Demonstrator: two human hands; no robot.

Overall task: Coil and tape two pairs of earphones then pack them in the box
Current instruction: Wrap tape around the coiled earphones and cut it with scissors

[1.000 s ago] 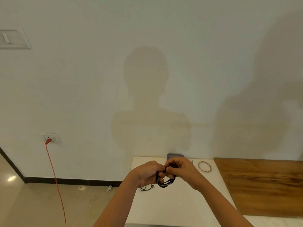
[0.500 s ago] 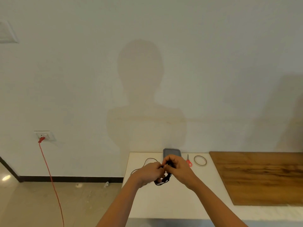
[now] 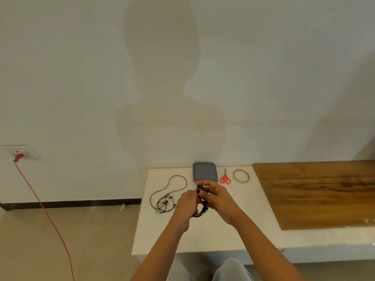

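A coiled black pair of earphones (image 3: 202,211) is held above the white table (image 3: 215,238) between both hands. My left hand (image 3: 187,203) grips the coil's left side. My right hand (image 3: 218,197) pinches its top end with curled fingers. A second black pair of earphones (image 3: 165,200) lies loose and uncoiled on the table to the left. The grey box (image 3: 204,171) sits closed at the back edge, just beyond my hands. Red-handled scissors (image 3: 225,177) and a roll of clear tape (image 3: 240,175) lie to the right of the box.
A wooden board (image 3: 320,191) covers the table's right part. The table stands against a white wall. To the left, a red cable (image 3: 44,207) runs from a wall socket (image 3: 20,153) down across the floor. My knees show below the table's front edge.
The camera has tilted downward, bringing the table, loose earphones, scissors and tape more fully into view. Both hands stay together on the coiled earphones.
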